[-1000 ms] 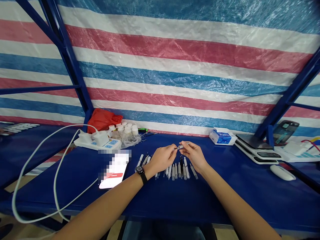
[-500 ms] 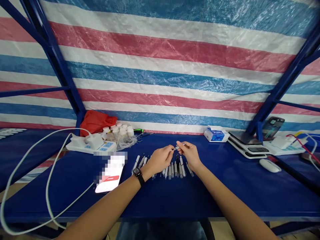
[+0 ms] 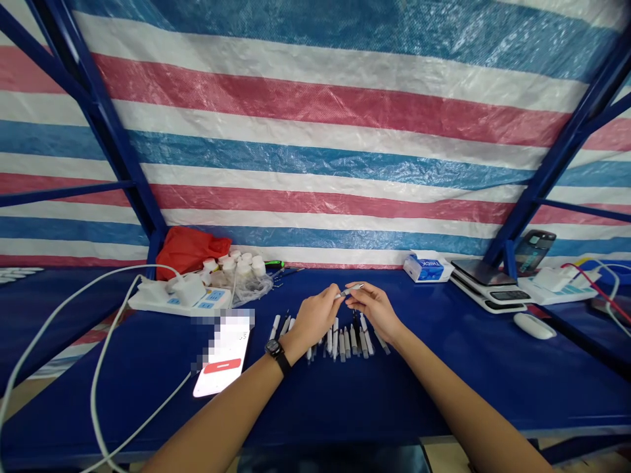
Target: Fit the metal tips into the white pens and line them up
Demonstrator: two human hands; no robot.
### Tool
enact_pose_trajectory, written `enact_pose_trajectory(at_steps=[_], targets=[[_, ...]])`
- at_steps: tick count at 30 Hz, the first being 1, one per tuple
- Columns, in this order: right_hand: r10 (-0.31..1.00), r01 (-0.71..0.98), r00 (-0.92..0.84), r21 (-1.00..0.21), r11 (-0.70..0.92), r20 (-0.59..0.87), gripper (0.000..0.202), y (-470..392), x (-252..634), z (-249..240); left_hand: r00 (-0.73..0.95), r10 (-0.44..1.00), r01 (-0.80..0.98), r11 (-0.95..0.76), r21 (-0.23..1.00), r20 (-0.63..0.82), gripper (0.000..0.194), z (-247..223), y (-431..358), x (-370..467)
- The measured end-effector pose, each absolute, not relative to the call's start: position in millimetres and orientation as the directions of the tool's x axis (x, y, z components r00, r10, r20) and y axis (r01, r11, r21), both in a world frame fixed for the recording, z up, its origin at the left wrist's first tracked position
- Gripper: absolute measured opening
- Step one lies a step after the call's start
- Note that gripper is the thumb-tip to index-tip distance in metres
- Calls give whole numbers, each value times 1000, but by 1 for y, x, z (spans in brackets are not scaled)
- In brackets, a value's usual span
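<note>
A slim pen-like item (image 3: 351, 290), whitish with a metallic tip pointing right, is held above the blue table between both hands. My left hand (image 3: 319, 313), closed, pinches its left end. The fingers of my right hand (image 3: 376, 311) are closed on its right part. Beneath and in front of the hands, several white and grey pen-like pieces (image 3: 347, 343) lie side by side on the table. More of them (image 3: 282, 326) show to the left, partly hidden by my left hand and wrist.
A lit phone (image 3: 223, 358) lies left of my forearm. Behind it are a power strip (image 3: 210, 302), white cables, a red bag (image 3: 190, 251) and white-capped bottles (image 3: 246, 266). At right stand a blue-white box (image 3: 428, 267), stacked scales (image 3: 493, 292) and a white mouse (image 3: 534, 326).
The view has shifted slightly, so the table items appear lower. The held item lies slightly more level between my fingers, and more of it shows.
</note>
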State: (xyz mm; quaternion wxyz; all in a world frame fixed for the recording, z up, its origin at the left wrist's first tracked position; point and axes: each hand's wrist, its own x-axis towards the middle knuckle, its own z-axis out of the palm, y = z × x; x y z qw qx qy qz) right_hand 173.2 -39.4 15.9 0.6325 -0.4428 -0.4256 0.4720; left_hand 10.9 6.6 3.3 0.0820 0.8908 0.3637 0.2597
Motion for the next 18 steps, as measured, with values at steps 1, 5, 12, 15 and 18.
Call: enact_pose_trajectory(at_steps=[1, 5, 12, 15, 18], targets=[[975, -216, 186, -963, 160, 120, 42, -40, 173, 17, 602, 688, 600, -725, 339, 406, 13, 3, 6, 11], [979, -183, 166, -972, 147, 116, 42, -41, 174, 17, 610, 664, 569, -747, 344, 432, 11, -1, 6, 13], [972, -133, 175, -975, 180, 156, 41, -41, 175, 12, 607, 649, 553, -760, 342, 459, 10, -2, 2, 14], [969, -120, 193, -977, 178, 153, 43, -40, 174, 11, 631, 647, 563, -762, 321, 428, 9, -2, 0, 15], [967, -113, 209, -979, 170, 144, 45, -39, 174, 9, 635, 653, 564, -757, 330, 412, 10, -2, 0, 15]])
